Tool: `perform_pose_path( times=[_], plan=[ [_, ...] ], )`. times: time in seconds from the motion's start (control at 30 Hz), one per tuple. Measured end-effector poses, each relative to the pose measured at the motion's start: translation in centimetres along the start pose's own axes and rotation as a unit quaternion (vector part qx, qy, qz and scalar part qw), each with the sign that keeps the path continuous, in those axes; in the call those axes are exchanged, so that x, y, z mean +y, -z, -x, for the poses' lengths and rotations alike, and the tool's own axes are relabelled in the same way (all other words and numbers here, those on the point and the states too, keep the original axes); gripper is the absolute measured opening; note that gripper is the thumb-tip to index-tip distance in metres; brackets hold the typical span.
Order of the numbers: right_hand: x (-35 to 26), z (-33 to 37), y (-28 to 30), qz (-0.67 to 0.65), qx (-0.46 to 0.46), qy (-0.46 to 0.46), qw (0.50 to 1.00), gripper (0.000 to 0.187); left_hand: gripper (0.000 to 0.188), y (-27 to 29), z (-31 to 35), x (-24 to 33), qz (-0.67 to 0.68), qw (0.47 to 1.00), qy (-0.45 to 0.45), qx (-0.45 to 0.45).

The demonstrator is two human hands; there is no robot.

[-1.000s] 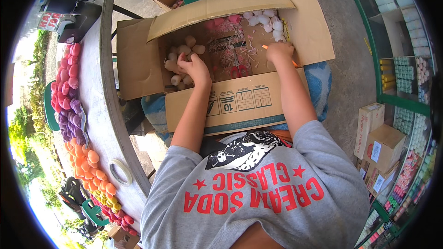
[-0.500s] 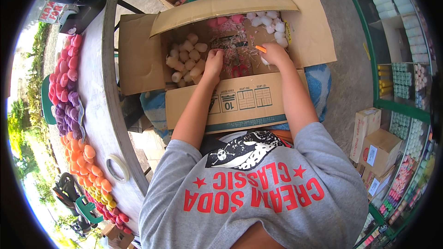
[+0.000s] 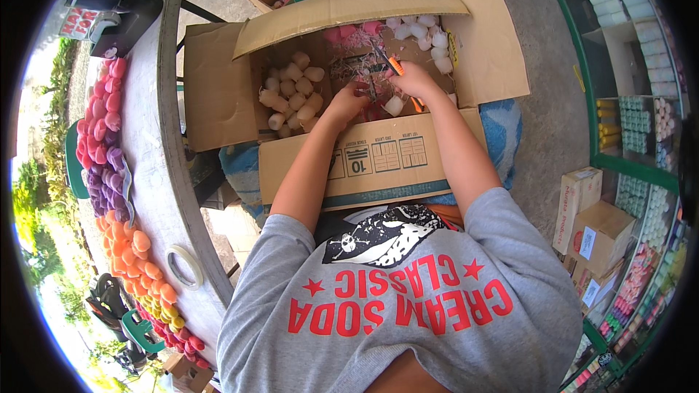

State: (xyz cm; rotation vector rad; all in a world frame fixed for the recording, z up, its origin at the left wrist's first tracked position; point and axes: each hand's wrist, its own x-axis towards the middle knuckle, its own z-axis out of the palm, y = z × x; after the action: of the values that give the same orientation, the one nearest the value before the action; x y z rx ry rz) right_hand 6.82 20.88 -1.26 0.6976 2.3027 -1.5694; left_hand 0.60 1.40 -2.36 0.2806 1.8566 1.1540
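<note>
Inside an open cardboard box [image 3: 393,149], my right hand [image 3: 416,81] is closed around an orange-handled cutter [image 3: 395,66], its dark end pointing away from me. Just beneath that hand is a white rounded piece [image 3: 393,106]. My left hand [image 3: 349,102] is over the middle of the box, fingers bent but apart, near pink and white shavings [image 3: 353,65] and a dark slot or strip. Pale peach rounded pieces [image 3: 295,91] are heaped in the box's left side. White pieces [image 3: 439,51] line the far right corner, and pink ones [image 3: 373,28] lie at the far wall.
The box rests on a blue patterned cloth [image 3: 502,138] at my lap. On the left, a grey table [image 3: 156,175] carries rows of red, purple, orange and yellow pieces and a tape roll [image 3: 184,267]. Green-framed shelves [image 3: 633,164] and small cartons [image 3: 601,236] stand at right.
My left hand has moved right and its fingers have loosened. My right hand has shifted left and the cutter now points farther away. A white piece now shows below the right hand.
</note>
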Motion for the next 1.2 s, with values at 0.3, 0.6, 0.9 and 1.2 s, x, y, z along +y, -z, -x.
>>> perform_pose_path(
  times=[0.3,0.6,0.9,1.2],
  plan=[
    [1.2,-1.2,0.8,0.073,0.168,0.025,0.983,0.027,0.05,-4.1,-1.8,2.0,-0.32,0.921,-0.213,-0.07],
    [1.8,-2.2,1.3,-0.035,0.219,0.04,0.974,0.038,0.047,-4.2,0.0,5.9,-0.202,0.976,-0.064,-0.055],
    [-1.9,1.5,1.1,-0.264,0.022,0.081,0.961,0.038,0.037,0.3,2.3,4.9,0.433,0.896,-0.092,-0.033],
    [-5.0,4.3,-1.8,0.202,0.036,0.227,0.952,0.037,0.027,0.0,1.8,3.1,0.525,0.851,-0.008,0.016]
  ],
)
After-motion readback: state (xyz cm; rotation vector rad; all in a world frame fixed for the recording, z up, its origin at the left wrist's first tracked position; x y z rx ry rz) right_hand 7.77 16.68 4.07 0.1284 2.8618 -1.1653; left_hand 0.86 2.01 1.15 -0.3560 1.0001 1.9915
